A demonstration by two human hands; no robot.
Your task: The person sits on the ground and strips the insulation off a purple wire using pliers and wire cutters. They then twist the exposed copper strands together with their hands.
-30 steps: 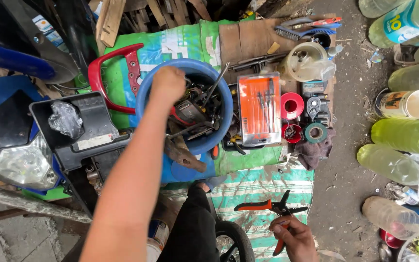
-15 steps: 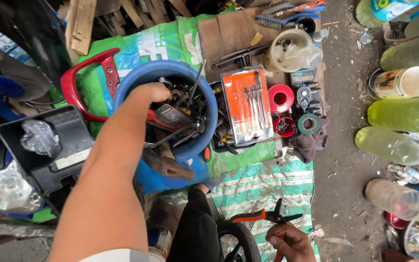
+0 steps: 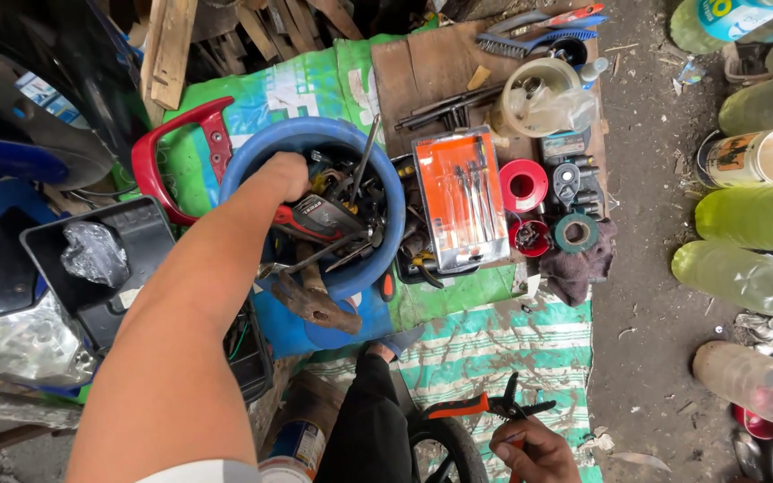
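My left hand [image 3: 281,176] reaches into a blue round tub [image 3: 385,179] packed with metal hand tools; its fingers are buried among them, and what they grip is hidden. My right hand [image 3: 534,450], low at the bottom edge, is closed on orange-handled pliers [image 3: 480,406] held over a green-and-white striped mat [image 3: 494,344]. A red-handled tool [image 3: 310,219] lies in the tub just right of my left wrist.
An orange screwdriver set case [image 3: 458,197] lies right of the tub, with red spools [image 3: 523,185] and a tape roll [image 3: 575,233] beyond. Plastic bottles [image 3: 744,273] line the right side. Black vehicle panels [image 3: 100,259] sit left. A wheel [image 3: 445,452] and my dark trouser leg [image 3: 373,420] are below.
My left hand has stayed in the tub, pushing slightly deeper among the tools. The view has shifted, and my right hand with the pliers remains low at the bottom.
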